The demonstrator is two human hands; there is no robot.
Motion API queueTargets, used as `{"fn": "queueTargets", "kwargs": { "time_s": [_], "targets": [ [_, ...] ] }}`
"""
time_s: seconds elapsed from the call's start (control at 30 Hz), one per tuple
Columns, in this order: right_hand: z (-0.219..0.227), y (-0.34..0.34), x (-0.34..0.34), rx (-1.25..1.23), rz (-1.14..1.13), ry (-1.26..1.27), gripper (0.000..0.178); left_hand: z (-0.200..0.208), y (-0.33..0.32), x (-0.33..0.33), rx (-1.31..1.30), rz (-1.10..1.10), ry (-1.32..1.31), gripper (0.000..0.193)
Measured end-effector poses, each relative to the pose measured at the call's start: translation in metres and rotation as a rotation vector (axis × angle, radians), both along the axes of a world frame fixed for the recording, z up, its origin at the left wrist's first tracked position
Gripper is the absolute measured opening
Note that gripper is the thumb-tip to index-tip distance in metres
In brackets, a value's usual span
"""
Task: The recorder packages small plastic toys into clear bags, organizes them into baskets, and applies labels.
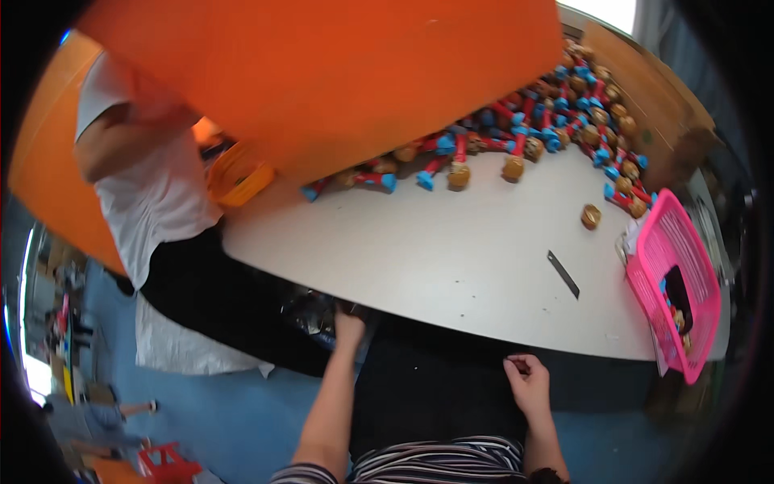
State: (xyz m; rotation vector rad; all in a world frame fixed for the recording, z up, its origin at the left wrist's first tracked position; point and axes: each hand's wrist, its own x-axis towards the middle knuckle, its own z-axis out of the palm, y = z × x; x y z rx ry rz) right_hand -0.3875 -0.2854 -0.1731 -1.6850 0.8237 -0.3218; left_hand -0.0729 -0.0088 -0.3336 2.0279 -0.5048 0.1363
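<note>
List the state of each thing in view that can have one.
Left hand: fingers mostly hidden near the table edge, grip unclear
Right hand: fingers curled, grip unclear
Dark blade: lying flat
Pink basket: holding some pieces
Round brown piece: loose, apart from the heap
Red-and-blue figures: heaped loosely
Orange basket: contents unclear

Left hand (349, 320) reaches below the tabletop's near edge, perhaps into a plastic bag (311, 313). Right hand (529, 381), fingers curled, hangs near that edge.

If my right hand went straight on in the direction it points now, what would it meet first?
Most likely the near edge of the white table, just ahead of the right hand, though whether the hand is below table height is unclear.
</note>
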Motion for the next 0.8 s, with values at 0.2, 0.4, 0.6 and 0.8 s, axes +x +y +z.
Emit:
{"fn": "queueTargets", "kwargs": {
  "time_s": [0.2, 0.4, 0.6, 0.8],
  "targets": [
    [-0.071, 0.003, -0.013, -0.998, 0.229, 0.337, 0.062, 0.069, -0.115, -0.137, 0.78, -0.288, -0.152, 0.057],
    [-0.103, -0.004, 0.005, -0.874, 0.272, 0.504, 0.071, 0.05, -0.105, -0.122, 0.637, -0.393, -0.174, 0.038],
    [-0.091, -0.007, 0.0, -0.848, 0.202, 0.465, 0.068, 0.035, -0.103, -0.12, 0.634, -0.415, -0.222, 0.041],
    [-0.084, -0.011, 0.017, -0.915, 0.094, 0.407, 0.057, 0.016, -0.1, -0.091, 0.677, -0.448, -0.208, 0.046]
  ]
}}
